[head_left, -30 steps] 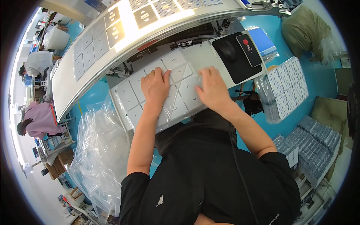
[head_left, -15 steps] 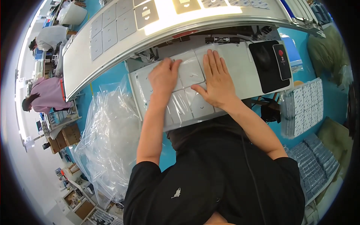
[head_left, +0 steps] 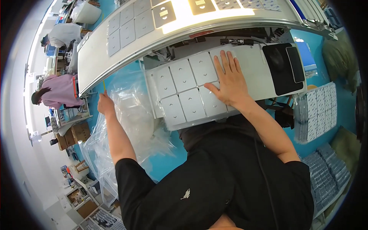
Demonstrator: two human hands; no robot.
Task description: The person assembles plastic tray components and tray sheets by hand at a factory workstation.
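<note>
A sheet of pale grey rectangular panels with small arrow marks [head_left: 184, 81] lies on the white pull-out board in front of me. My right hand [head_left: 232, 84] rests flat on its right end, fingers stretched and thumb out to the side. Off the board's left end, my left hand [head_left: 106, 104] is closed in the air on clear plastic film [head_left: 124, 81], which trails beside it. The film's exact edge at my fingers is hard to make out. Below lies a large heap of crumpled clear film [head_left: 134, 111].
A black mouse pad [head_left: 276, 73] with a mouse and a phone [head_left: 294, 64] lies right of the panels. The long workbench [head_left: 96, 57] beyond carries more grey panels. Stacked sheets [head_left: 316, 113] stand at right. A person in pink [head_left: 59, 92] is at far left.
My left hand has swung left off the panels, drawing the clear film away, and the panels now show without glare. My right hand stays flat on them.
</note>
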